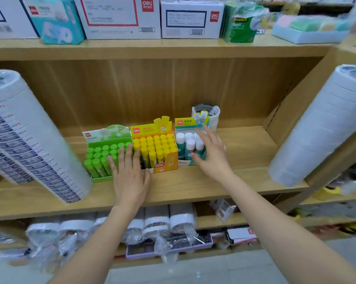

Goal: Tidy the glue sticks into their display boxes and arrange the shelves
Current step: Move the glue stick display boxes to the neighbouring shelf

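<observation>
Presently, from the head view, green box [103, 154], yellow box [155, 148] and teal box [185, 160] are seen abreast on the shelf [244, 160]. Both grips are open: left hand [130, 177] spread at the green-yellow seam, right hand [212, 156] over the teal box's sticks [189, 143], which may be toppled by a sweep.
</observation>
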The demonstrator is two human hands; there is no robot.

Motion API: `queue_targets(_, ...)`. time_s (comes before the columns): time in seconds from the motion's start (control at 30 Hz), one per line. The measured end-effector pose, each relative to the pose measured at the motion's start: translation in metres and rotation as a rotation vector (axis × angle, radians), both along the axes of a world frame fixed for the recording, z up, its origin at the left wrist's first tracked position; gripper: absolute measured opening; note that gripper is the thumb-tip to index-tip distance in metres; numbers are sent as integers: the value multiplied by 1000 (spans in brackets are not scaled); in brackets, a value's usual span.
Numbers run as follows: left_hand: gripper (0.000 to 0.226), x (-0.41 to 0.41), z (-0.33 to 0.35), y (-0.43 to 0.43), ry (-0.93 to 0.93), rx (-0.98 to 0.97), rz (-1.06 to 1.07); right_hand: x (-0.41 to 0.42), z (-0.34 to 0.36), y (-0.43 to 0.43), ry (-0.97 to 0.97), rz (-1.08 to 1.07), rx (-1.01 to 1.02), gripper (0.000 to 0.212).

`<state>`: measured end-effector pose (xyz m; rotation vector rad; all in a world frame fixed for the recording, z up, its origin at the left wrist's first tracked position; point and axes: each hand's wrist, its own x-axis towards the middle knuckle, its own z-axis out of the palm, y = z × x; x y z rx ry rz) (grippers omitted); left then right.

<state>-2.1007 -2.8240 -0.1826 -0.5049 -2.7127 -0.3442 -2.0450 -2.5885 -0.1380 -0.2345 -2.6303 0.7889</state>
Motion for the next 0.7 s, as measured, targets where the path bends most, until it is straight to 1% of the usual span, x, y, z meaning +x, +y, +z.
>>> queue_targets(0.07,72,3,1,6,23,38,-52,3,-4,8,104,-86,-226,77)
queue_targets(0.13,77,9,2,16,15,61,-105,4,-12,16,58,-89,-367,86)
queue_targets(0.23,72,11,1,30,-16,52,-167,2,-22,19,-45,26,-516,88)
queue_targets(0.33,70,8,-5,44,-53,64,-142,3,-30,28,0,-49,-450,72)
queue_targets(0.4,68,8,-6,55,-49,117,-84,5,-32,40,46,-45,-390,70)
queue_targets(0.47,65,10,-8,64,-35,151,-35,5,-34,54,37,35,-378,82)
queue_targets(0.53,63,10,-11,71,-16,178,-5,0,-31,66,-5,162,-426,91)
queue_targets(0.6,62,12,-13,77,-9,202,25,-5,-28,73,-59,294,-438,84)
queue_targets(0.63,62,13,-13,80,-8,210,40,-7,-29,76,-64,323,-431,80)
queue_targets(0.7,61,18,-12,84,0,216,68,-9,-32,80,-18,311,-446,76)
